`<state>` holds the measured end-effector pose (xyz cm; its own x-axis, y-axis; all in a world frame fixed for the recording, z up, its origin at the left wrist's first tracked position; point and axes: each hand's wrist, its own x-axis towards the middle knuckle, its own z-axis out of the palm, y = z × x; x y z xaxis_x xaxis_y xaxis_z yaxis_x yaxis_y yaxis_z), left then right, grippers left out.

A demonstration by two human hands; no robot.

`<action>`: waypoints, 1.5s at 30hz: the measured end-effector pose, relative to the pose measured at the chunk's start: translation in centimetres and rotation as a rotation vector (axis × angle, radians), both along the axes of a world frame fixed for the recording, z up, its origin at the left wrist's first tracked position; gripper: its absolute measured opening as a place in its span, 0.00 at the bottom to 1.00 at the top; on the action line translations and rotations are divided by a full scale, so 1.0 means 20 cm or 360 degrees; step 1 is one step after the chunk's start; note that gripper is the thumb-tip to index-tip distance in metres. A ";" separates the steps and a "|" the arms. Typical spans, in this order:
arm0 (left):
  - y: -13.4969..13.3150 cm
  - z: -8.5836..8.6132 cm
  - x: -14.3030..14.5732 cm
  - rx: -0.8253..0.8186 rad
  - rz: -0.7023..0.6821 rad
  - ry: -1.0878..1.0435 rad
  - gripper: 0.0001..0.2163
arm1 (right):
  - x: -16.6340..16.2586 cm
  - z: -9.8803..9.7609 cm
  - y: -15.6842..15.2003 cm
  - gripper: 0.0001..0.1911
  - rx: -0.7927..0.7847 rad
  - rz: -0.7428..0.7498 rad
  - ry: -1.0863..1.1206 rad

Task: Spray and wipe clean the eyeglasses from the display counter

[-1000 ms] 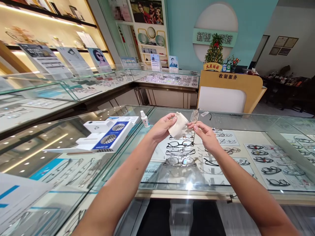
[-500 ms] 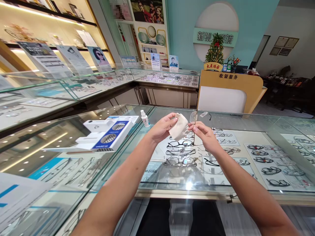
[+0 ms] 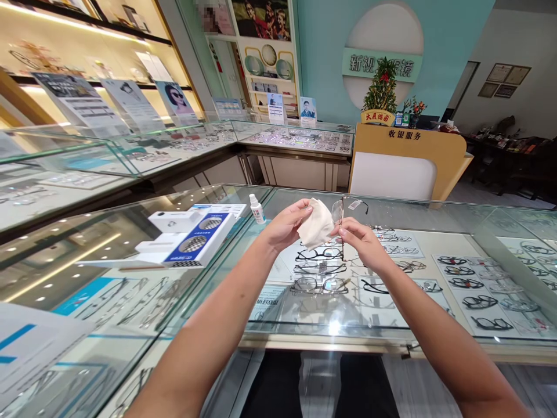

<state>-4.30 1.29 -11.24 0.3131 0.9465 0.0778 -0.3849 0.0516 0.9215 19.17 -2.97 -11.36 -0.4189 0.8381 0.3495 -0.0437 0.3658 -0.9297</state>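
Note:
My left hand [image 3: 284,225] is closed on a cream cleaning cloth [image 3: 317,223], which is wrapped over one lens of a thin-rimmed pair of glasses [image 3: 343,210]. My right hand [image 3: 359,239] pinches the frame of those glasses from below. A small price tag [image 3: 354,204] hangs from the frame's upper arm. Both hands hover above the glass counter [image 3: 435,216], over rows of displayed spectacles.
A small white spray bottle [image 3: 256,209] stands on the counter left of my hands. Further left lies a stack of white and blue boxes [image 3: 194,237]. Display spectacles [image 3: 321,270] fill the case below. A yellow cashier desk [image 3: 407,159] stands behind.
The glasses have tilted and shifted slightly left, so the lens sits closer against the cloth. My right hand has dropped a little. The cloth stays wrapped on the lens.

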 end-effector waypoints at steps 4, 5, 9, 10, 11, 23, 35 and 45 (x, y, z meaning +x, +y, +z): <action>0.00 0.00 0.01 -0.0007 0.0073 0.0021 0.20 | 0.00 0.01 0.00 0.28 0.0041 0.0034 -0.0048; 0.00 0.01 0.01 -0.0005 0.0085 0.0031 0.20 | 0.00 0.01 -0.01 0.28 0.0059 0.0023 -0.0052; -0.01 0.01 0.01 -0.0001 0.0093 0.0105 0.22 | 0.00 0.02 0.00 0.28 0.0115 -0.0129 -0.0005; -0.01 0.01 0.01 0.0017 0.0084 0.0131 0.23 | 0.01 0.02 0.00 0.28 0.0109 -0.0155 0.0021; -0.01 0.01 0.01 0.0045 0.0069 0.0160 0.24 | 0.01 0.02 0.01 0.27 0.0095 -0.0166 0.0048; -0.02 0.01 -0.01 0.0426 -0.0066 0.0445 0.24 | 0.09 0.08 0.03 0.19 -0.0067 -0.0042 0.0088; -0.03 0.03 -0.02 0.0425 -0.0108 0.0596 0.20 | 0.12 0.09 0.04 0.19 -0.0067 0.0006 0.0049; -0.05 0.06 -0.03 0.0419 -0.0108 0.0683 0.20 | 0.12 0.10 0.04 0.15 -0.0052 0.0074 -0.0020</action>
<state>-4.81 0.36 -9.97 0.4294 0.8885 0.1616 0.0276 -0.1918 0.9811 21.61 -2.15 -9.46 -0.4619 0.8285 0.3165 -0.0482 0.3328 -0.9417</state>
